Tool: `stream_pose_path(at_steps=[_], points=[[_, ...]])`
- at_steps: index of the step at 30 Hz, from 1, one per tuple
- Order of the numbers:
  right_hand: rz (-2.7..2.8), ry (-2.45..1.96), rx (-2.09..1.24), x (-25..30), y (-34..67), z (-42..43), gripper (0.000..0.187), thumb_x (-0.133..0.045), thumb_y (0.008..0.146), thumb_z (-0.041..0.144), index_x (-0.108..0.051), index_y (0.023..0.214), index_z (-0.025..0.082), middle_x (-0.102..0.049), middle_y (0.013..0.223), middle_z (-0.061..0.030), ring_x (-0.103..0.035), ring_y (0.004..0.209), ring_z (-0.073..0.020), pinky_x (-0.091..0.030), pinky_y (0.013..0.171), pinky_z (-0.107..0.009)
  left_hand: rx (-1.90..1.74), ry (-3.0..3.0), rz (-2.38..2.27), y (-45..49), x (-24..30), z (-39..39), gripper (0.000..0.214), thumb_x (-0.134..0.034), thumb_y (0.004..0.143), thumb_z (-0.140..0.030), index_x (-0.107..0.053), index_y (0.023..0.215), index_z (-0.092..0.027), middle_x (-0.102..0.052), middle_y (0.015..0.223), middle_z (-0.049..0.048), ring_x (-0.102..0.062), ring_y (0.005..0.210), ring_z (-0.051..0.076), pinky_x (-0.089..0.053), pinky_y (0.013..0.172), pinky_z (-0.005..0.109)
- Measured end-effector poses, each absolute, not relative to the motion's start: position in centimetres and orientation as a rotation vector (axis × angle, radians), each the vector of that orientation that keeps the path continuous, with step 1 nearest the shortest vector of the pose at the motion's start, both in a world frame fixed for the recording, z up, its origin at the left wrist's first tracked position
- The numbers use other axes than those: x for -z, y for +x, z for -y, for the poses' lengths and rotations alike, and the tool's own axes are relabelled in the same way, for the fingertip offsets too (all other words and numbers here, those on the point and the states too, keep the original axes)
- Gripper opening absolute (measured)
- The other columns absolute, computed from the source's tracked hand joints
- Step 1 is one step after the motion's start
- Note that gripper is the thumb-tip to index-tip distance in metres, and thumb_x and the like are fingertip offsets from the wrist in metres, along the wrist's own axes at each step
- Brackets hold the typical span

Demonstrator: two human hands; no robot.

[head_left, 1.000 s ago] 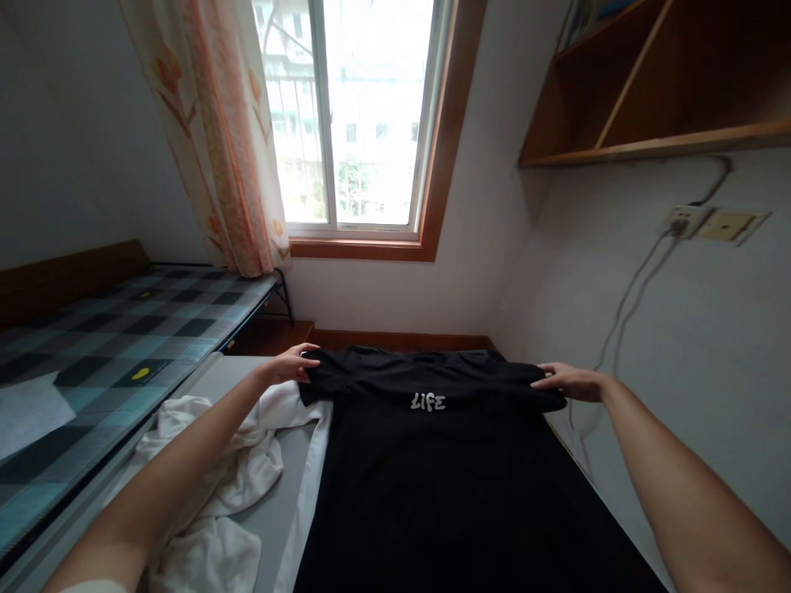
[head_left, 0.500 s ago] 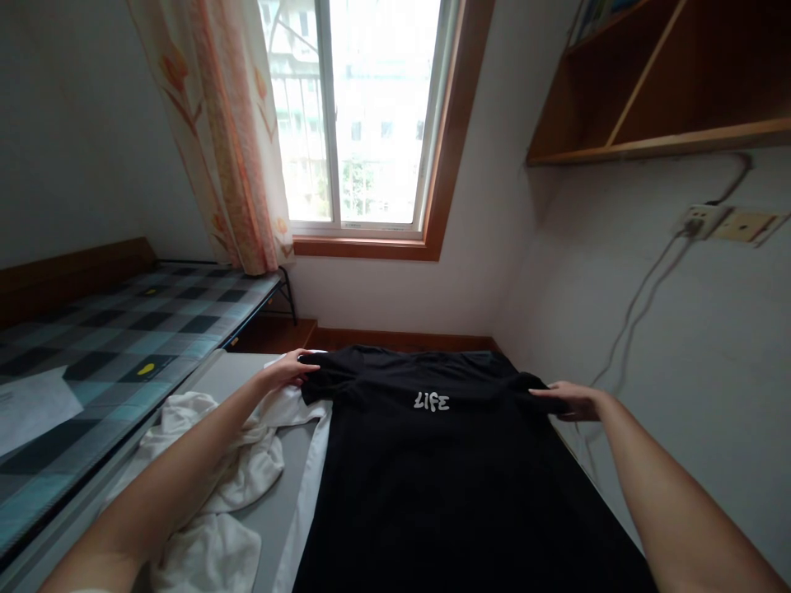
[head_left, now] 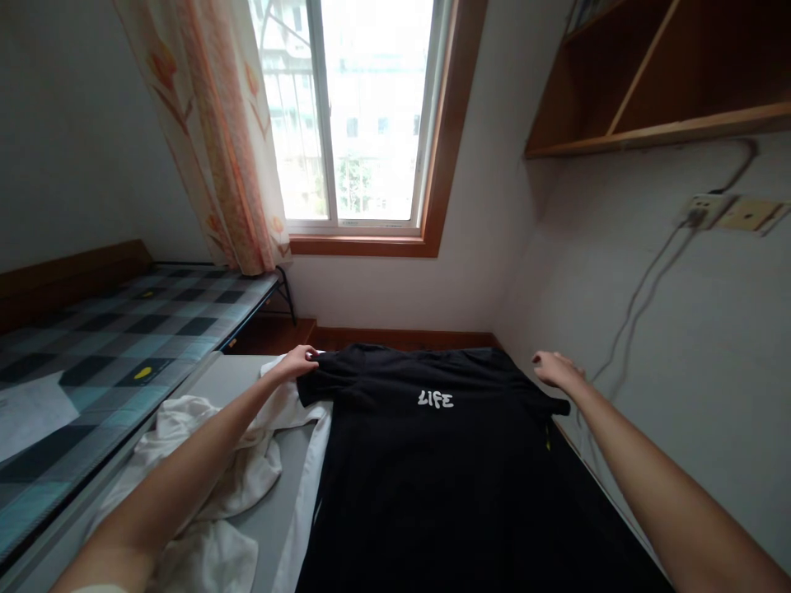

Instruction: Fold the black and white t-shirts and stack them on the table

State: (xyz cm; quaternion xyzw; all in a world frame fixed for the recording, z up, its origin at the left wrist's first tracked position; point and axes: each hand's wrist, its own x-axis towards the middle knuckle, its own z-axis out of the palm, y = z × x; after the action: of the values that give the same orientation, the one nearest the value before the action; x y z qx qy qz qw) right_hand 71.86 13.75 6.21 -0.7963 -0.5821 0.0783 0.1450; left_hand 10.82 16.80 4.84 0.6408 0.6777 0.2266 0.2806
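A black T-shirt point(head_left: 426, 486) lies spread out in front of me, with white "Life" lettering point(head_left: 436, 399) on it that reads upside down from here. My left hand point(head_left: 297, 363) pinches the edge of its left sleeve. Beyond the right sleeve point(head_left: 556, 405), my right hand point(head_left: 559, 371) is raised near the shoulder, fingers curled in and apparently holding nothing. That sleeve lies loose below it, with a small yellowish mark near the underarm. Under the black T-shirt, white cloth point(head_left: 302, 502) shows along its left side.
Crumpled white cloth point(head_left: 203, 461) lies left on the grey surface point(head_left: 281, 486). Further left is a bed with a checked mattress point(head_left: 185, 305) and a paper sheet point(head_left: 37, 412). A window point(head_left: 376, 115) is ahead. Cables point(head_left: 643, 284) hang on the right wall beneath a wooden shelf point(head_left: 655, 132).
My right hand has let go of the right sleeve and lifted slightly up and left. My left hand stays at the left sleeve. The view has shifted slightly.
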Motion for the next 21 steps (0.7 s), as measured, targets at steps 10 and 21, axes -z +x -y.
stream_pose_path(at_steps=[10,21], points=[[2.018,-2.448,0.045,-5.8,61.0,-16.1,0.028,-0.050,0.090,0.032,-0.067,0.110,0.022,-0.060,0.120,-0.0138,-0.053,0.114,-0.0309,-0.039,0.093,-0.044,-0.463,1.869,-1.912,16.6,-5.1,-20.8,0.021,-0.068,0.072,-0.040,-0.072,0.076,-0.020,-0.074,0.091,0.0118,-0.066,0.097,0.030,-0.046,0.079,0.032],[1.865,-2.462,-0.006,-4.6,58.3,-18.4,0.032,-0.048,0.092,0.041,-0.066,0.112,0.022,-0.054,0.124,-0.0149,-0.052,0.115,-0.0301,-0.038,0.092,-0.042,-0.493,2.023,-1.906,17.3,-3.5,-21.0,0.015,-0.054,0.085,-0.026,-0.067,0.089,-0.020,-0.073,0.096,0.0071,-0.066,0.088,0.020,-0.045,0.073,0.026]])
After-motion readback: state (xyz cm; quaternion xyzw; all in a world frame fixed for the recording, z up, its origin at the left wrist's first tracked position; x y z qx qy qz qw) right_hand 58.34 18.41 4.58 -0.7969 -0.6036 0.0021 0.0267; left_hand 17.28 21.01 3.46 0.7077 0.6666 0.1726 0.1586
